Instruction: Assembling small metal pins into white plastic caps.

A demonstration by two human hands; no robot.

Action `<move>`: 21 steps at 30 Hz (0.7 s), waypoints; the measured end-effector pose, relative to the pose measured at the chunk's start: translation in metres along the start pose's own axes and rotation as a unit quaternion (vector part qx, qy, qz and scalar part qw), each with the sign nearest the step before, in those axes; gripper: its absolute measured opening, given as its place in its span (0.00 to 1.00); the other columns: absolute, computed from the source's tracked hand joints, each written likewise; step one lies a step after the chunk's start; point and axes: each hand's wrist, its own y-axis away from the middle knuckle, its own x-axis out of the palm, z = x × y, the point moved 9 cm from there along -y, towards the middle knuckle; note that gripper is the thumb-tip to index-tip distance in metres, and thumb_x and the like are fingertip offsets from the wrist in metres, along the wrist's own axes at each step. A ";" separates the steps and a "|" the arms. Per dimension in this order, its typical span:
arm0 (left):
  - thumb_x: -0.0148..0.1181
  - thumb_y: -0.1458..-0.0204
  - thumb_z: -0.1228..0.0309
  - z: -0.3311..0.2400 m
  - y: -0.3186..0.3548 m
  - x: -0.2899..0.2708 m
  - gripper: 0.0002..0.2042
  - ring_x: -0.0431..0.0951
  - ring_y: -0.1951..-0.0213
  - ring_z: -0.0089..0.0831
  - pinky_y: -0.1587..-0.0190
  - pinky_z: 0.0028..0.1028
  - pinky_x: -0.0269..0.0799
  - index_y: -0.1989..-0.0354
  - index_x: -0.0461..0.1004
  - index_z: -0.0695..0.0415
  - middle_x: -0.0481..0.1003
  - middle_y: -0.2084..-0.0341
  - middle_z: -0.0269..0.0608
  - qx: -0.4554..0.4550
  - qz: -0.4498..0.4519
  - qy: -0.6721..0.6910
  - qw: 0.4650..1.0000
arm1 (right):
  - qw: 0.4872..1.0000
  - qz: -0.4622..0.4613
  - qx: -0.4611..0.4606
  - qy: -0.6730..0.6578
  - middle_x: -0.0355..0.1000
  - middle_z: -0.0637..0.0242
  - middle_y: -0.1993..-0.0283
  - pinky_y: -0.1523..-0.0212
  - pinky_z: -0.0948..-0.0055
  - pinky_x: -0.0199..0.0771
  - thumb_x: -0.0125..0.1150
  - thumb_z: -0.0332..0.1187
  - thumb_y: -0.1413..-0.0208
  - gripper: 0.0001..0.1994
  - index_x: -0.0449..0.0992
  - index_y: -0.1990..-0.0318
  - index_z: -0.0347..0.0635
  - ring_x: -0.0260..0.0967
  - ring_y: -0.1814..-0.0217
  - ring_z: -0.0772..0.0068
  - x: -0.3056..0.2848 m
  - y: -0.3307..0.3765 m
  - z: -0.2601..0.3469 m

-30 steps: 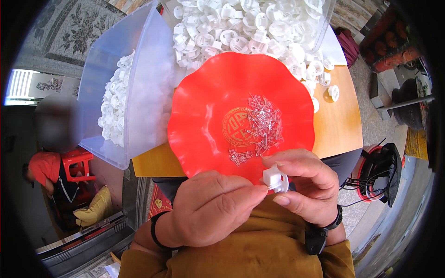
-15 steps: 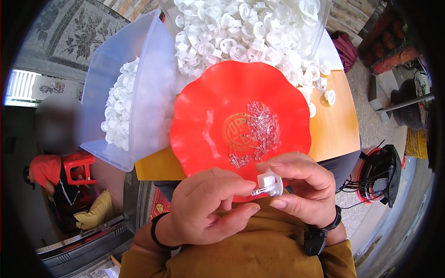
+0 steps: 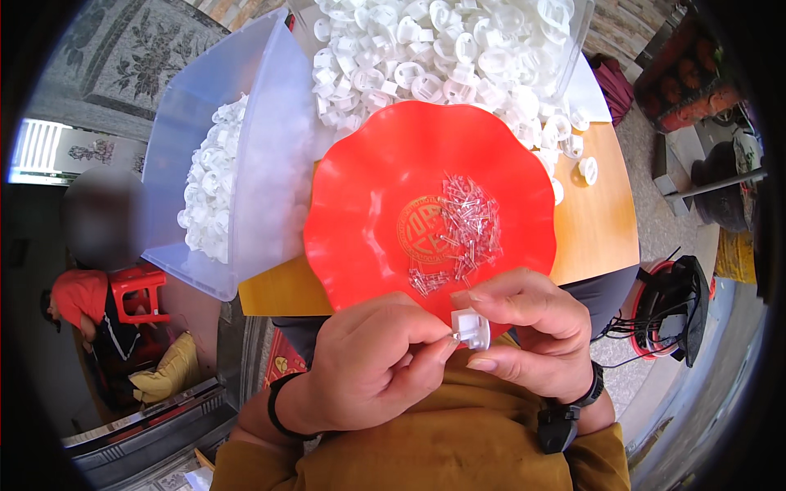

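Note:
My right hand (image 3: 536, 331) holds a small white plastic part (image 3: 472, 329), round at one end with a square block on it, between thumb and fingertips. At the part's left side my left hand (image 3: 377, 360) pinches thumb and forefinger together on the end of a tiny clear pin, which is mostly hidden by the fingertips. Just beyond both hands lies a red scalloped plate (image 3: 352, 204) with a gold emblem. A loose heap of small clear plastic pins (image 3: 471, 221) rests on its right half.
A translucent bin (image 3: 278, 147) at left holds several white parts (image 3: 214, 180). Behind the plate, many more white parts (image 3: 442, 49) fill a clear container. A few lie loose on the wooden table (image 3: 598, 229). Another person (image 3: 86, 303) is at far left by a red stool (image 3: 139, 295).
My left thumb has closed up against the forefinger at the pin. The white part has turned slightly and shifted a little left in my right fingers.

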 end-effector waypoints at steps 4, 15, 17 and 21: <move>0.58 0.55 0.82 -0.003 0.003 0.000 0.05 0.68 0.83 0.25 0.80 0.22 0.61 0.70 0.70 0.61 0.71 0.81 0.38 0.016 -0.008 -0.005 1.000 | 1.000 0.009 -0.019 0.006 0.69 0.56 0.54 0.56 0.75 0.72 0.67 0.19 0.58 0.22 0.73 0.51 0.35 0.69 0.51 0.67 0.001 -0.002 0.003; 0.59 0.54 0.82 0.013 -0.002 0.001 0.05 0.70 0.82 0.25 0.80 0.21 0.64 0.69 0.72 0.63 0.71 0.80 0.40 -0.042 -0.001 0.060 0.997 | 1.000 0.001 -0.015 0.016 0.69 0.60 0.54 0.54 0.74 0.68 0.68 0.21 0.59 0.23 0.73 0.50 0.36 0.69 0.54 0.69 -0.003 -0.008 0.002; 0.59 0.53 0.81 0.017 0.000 0.002 0.04 0.70 0.82 0.26 0.79 0.21 0.64 0.69 0.72 0.63 0.71 0.80 0.41 -0.057 0.005 0.080 0.995 | 1.000 -0.004 -0.015 0.020 0.69 0.60 0.54 0.53 0.73 0.68 0.68 0.21 0.59 0.23 0.73 0.51 0.37 0.69 0.54 0.69 -0.001 -0.007 0.003; 0.59 0.52 0.79 0.017 -0.003 0.009 0.04 0.70 0.81 0.29 0.79 0.23 0.63 0.68 0.72 0.64 0.70 0.81 0.41 -0.023 0.058 0.068 0.996 | 0.999 -0.038 0.017 -0.005 0.69 0.61 0.55 0.54 0.73 0.67 0.68 0.21 0.59 0.23 0.73 0.51 0.38 0.68 0.53 0.69 -0.007 -0.005 -0.002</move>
